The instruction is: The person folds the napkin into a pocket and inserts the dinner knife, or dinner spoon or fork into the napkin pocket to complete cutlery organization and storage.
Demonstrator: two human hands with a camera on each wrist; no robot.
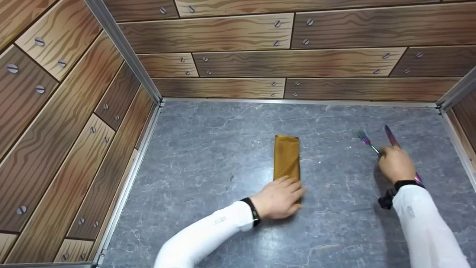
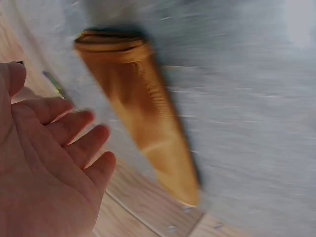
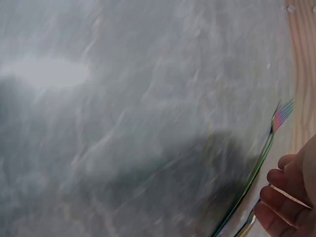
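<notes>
A folded gold-brown cloth (image 1: 286, 158) lies lengthwise on the grey surface. My left hand (image 1: 279, 199) is over its near end in the head view; in the left wrist view that hand (image 2: 54, 143) has its fingers loosely spread beside the cloth (image 2: 143, 108). At the right, my right hand (image 1: 397, 163) is low over a rainbow-coloured fork (image 1: 365, 140) and a matching knife (image 1: 391, 135), covering the fork's handle and the knife's middle. The right wrist view has relaxed, bent fingers (image 3: 279, 202) close beside the fork (image 3: 284, 116), whose handle runs past the fingertips.
Wood-plank-patterned walls stand at the back (image 1: 238, 67), the left (image 1: 80, 149) and the right (image 1: 465, 108). Metal edging (image 1: 297, 102) runs along the foot of the back wall. The marbled grey surface (image 1: 200, 149) reaches between them.
</notes>
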